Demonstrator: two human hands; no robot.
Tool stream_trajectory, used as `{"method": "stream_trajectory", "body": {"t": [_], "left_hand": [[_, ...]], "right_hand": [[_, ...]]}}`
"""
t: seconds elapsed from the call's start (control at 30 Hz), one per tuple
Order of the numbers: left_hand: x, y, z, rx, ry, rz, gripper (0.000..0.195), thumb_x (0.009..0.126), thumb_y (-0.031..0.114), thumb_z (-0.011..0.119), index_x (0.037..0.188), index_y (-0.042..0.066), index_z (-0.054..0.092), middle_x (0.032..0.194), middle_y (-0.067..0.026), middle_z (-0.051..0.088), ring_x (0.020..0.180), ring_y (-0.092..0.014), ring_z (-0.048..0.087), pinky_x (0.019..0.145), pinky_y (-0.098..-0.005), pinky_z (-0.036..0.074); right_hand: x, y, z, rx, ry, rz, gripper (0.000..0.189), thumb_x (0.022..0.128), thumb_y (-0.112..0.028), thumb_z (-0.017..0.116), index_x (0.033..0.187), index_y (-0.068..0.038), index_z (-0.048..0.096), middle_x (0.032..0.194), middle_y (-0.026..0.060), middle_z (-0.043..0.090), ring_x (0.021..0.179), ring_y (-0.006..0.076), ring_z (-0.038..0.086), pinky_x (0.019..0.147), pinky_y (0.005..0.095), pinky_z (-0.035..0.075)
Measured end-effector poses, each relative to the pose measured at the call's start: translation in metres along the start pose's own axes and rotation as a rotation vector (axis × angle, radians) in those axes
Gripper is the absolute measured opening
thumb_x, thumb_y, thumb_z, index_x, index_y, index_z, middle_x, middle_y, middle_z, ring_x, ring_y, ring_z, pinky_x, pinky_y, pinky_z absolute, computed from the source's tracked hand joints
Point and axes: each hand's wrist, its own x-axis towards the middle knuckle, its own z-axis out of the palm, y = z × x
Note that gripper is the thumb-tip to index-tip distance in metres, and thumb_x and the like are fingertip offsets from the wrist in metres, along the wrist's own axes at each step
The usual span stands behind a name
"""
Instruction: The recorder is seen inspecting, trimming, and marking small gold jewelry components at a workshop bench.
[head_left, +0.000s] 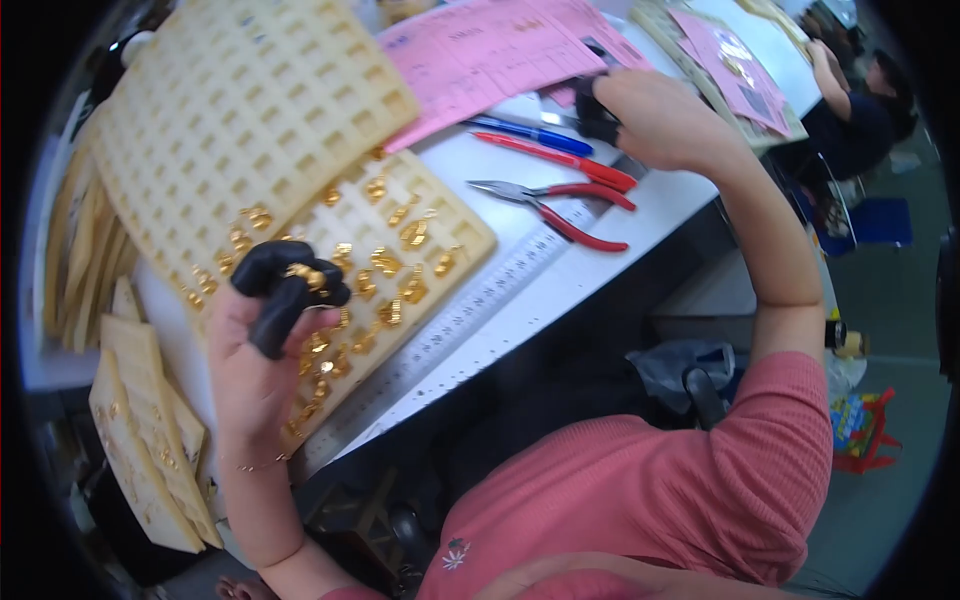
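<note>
My left hand (259, 337), with black finger covers on several fingers, pinches a small gold piece (307, 276) of jewellery. It is held above a cream foam tray (469, 244) whose square pockets hold several gold pieces (386, 261). A second foam tray (247, 112), many of its pockets bare, overlaps the first. My right hand (652, 116), also in black finger covers, reaches to the edge of a pink printed sheet (487, 56). Its fingertips are partly hidden, so whether they grip anything cannot be told.
Red-handled pliers (555, 206), a red pen (551, 157) and a blue pen (529, 135) lie beside a ruler (480, 300) along the table edge. More foam trays (142, 427) stand at the left. Another person (855, 120) sits at the far right.
</note>
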Motion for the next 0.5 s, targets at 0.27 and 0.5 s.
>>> {"method": "stream_trajectory", "body": {"t": [0.27,0.5], "left_hand": [[-0.003,0.009,0.004,0.147,-0.076,0.105,0.015,0.084,0.007,0.047,0.098,0.002,0.05,0.085,-0.0047,0.055,0.08,-0.012,0.054,0.069,-0.0253,0.047],[-0.003,0.011,0.001,0.076,-0.143,0.043,0.015,0.084,0.007,0.047,0.097,0.0,0.048,0.086,-0.0074,0.055,0.082,-0.014,0.055,0.07,-0.0258,0.047]], "right_hand": [[0.001,0.002,-0.005,0.192,-0.089,0.001,0.013,0.06,0.006,0.048,0.073,0.004,0.051,0.081,0.0202,0.052,0.08,0.0344,0.048,0.071,0.0382,0.039],[-0.013,0.017,-0.032,0.524,0.255,0.045,0.009,0.072,-0.001,0.053,0.08,-0.001,0.056,0.066,0.0113,0.054,0.061,0.0212,0.051,0.055,0.0295,0.039]]}}
